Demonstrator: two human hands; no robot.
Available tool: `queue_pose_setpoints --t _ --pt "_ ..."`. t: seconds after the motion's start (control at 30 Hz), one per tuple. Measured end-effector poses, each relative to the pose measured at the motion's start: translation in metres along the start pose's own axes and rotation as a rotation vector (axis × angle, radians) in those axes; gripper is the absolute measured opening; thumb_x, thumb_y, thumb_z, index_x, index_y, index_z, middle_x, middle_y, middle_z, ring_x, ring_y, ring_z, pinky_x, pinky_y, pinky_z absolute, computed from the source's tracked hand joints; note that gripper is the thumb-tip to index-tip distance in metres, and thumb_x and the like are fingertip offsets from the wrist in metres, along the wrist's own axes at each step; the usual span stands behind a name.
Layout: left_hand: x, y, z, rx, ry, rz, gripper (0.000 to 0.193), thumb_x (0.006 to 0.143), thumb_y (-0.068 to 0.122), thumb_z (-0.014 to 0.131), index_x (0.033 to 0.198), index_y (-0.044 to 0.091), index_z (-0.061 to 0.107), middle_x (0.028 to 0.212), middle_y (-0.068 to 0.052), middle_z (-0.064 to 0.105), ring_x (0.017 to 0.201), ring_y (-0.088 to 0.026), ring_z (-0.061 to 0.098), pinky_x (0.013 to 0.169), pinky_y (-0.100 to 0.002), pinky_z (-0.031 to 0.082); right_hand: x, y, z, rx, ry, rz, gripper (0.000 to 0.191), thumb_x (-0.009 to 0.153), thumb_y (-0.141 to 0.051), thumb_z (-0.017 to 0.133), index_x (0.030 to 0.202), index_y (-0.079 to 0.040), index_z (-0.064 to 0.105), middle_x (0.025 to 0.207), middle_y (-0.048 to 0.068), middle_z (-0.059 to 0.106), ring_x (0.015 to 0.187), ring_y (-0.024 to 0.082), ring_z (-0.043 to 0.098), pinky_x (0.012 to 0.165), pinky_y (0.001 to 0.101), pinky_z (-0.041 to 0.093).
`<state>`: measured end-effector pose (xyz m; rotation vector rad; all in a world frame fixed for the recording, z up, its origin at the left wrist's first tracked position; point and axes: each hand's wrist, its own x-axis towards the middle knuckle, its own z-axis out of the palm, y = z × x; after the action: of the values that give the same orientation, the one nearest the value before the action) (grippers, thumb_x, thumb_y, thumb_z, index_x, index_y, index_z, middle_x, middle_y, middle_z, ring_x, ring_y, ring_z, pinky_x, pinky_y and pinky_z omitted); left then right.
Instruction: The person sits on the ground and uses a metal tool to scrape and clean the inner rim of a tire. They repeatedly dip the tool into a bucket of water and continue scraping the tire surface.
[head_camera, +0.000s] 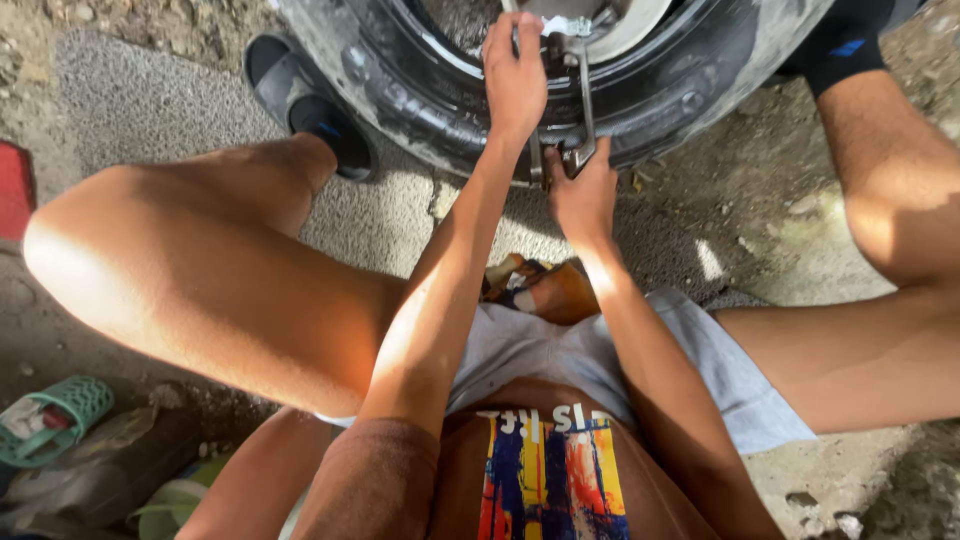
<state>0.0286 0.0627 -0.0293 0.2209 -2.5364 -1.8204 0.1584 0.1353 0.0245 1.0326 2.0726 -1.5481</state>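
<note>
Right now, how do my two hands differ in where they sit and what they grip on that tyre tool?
The left hand reaches higher, its grip closed over the top of the metal clamp tool near the wheel rim. The right hand sits lower and nearer the body, gripping the tool's bottom end at the tyre edge. Both are closed on the same tool.

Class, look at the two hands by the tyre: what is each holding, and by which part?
Both grip a metal clamp tool on the tyre: left hand at its top end, right hand at its lower end.
</note>
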Motion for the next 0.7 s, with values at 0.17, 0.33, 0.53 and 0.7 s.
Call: queue_pose_setpoints --t 0.17,0.33,0.53,0.7 --pt "0.002 0.0 0.002 -0.029 0.004 -0.041 0.029 0.107 0.034 0.051 0.102 0.008 0.064 0.106 -0.01 0.065 0.108 -0.031 0.061 0.1 -0.042 0.046 -0.005 0.018 -0.012 -0.126 -0.031 -0.23 0.034 0.101 -0.011 0.07 0.121 0.002 0.047 0.08 0.014 0.07 0.07 0.025 0.067 0.062 0.0393 0.05" --pt "0.0 -0.003 0.002 -0.023 0.001 -0.102 0.011 0.091 0.013 0.067 0.101 0.011 0.063 0.106 -0.008 0.064 0.111 -0.029 0.062 0.1 -0.041 0.047 -0.021 0.03 -0.03 -0.18 -0.07 -0.278 0.044 0.093 -0.007 0.068 0.132 0.004 0.052 0.085 0.015 0.074 0.072 0.02 0.072 0.066 0.0346 0.053" --pt "-0.001 -0.006 0.004 0.007 -0.028 -0.103 0.036 0.076 -0.008 0.059 0.105 0.013 0.063 0.108 -0.007 0.065 0.115 -0.029 0.058 0.102 -0.041 0.044 -0.037 0.025 -0.056 -0.13 0.066 -0.281 0.014 0.1 -0.005 0.067 0.112 0.002 0.068 0.086 0.009 0.073 0.074 0.01 0.066 0.067 0.0285 0.052" --pt "0.0 -0.005 0.006 -0.099 -0.034 -0.11 0.04 0.074 -0.01 0.053 0.106 0.012 0.06 0.109 -0.007 0.063 0.112 -0.03 0.062 0.102 -0.039 0.047 -0.02 0.014 -0.04 -0.032 0.172 -0.395 0.017 0.101 -0.007 0.072 0.112 0.003 0.065 0.083 0.008 0.069 0.073 0.009 0.062 0.065 0.0253 0.05"
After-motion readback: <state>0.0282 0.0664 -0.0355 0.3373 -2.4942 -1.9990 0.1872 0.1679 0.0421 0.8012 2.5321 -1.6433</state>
